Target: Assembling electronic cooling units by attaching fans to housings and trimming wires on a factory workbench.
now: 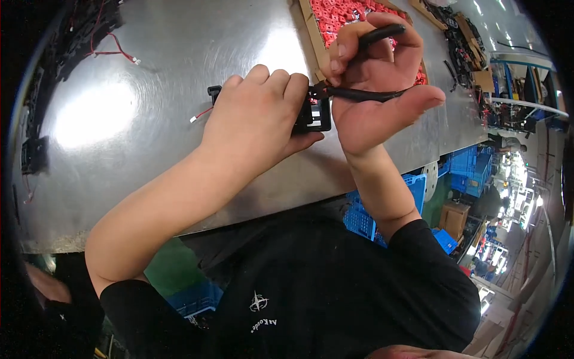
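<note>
My left hand (254, 116) is closed over a black plastic housing (323, 122) on the metal bench and covers most of it. The housing's right edge sticks out past my fingers, with a pale patch inside the frame. A short red wire with a white connector (193, 119) comes out to its left. In my right hand (382, 90) are black-handled pliers (363, 94), their handles spread apart. One handle lies along my palm by the thumb, and my fingers curl round the other. The jaws point left and are at the housing's upper right, beside my left fingertips; whether they touch it I cannot tell.
A cardboard tray (306, 30) of small red parts lies just beyond my right hand. Red wires with connectors (122, 54) and black parts (37, 155) lie along the bench's left side. Blue crates (359, 220) stand below the front edge. Part of another person's arm (48, 286) shows at lower left.
</note>
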A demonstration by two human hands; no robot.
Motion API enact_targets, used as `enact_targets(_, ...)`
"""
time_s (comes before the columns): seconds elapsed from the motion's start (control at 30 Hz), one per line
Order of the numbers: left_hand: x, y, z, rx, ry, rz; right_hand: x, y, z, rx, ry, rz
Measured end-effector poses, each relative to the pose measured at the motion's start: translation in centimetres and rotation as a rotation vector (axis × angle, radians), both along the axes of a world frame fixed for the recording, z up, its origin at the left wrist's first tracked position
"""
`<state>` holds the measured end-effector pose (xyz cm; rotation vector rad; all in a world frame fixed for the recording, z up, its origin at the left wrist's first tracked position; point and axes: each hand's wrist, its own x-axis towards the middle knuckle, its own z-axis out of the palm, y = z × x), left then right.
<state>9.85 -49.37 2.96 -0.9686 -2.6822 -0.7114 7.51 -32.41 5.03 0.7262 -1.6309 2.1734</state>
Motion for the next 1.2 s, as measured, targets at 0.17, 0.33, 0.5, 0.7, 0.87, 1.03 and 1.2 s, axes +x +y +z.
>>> enact_targets(0.17, 0.1, -0.2, -0.4, 0.016, 0.027, 0.003, -1.3, -0.8, -0.5, 0.014, -0.070, -0.021)
enact_targets(0.33, 0.1, -0.2, 0.5, -0.030, -0.067, -0.004, -7.2, -1.1, -3.7, -0.455, 0.561, 0.706)
enact_targets(0.5, 0.1, -0.2, 0.3, -0.017, -0.058, -0.017, -5.6, -1.5, -2.0, -0.490, 0.448, 0.703)
enact_targets(0.7, 0.1, -0.4, 0.1, -0.006, -0.057, -0.011, 1.2, -3.3, 1.3, 0.079, -0.248, -0.344)
enact_targets(0.87, 0.1, -0.2, 0.4, -0.023, -0.048, -0.008, -4.6, -1.6, -1.8, -0.547, 0.401, 0.716)
enact_targets(1.03, 0.2, -0.3, 0.0, -0.002, -0.041, -0.008, -4.7, -1.6, -2.3, -0.562, 0.356, 0.665)
enact_targets(1.2, 0.1, -0.1, 0.0, 0.003, -0.031, -0.013, -4.6, -1.6, -2.1, -0.554, 0.355, 0.680)
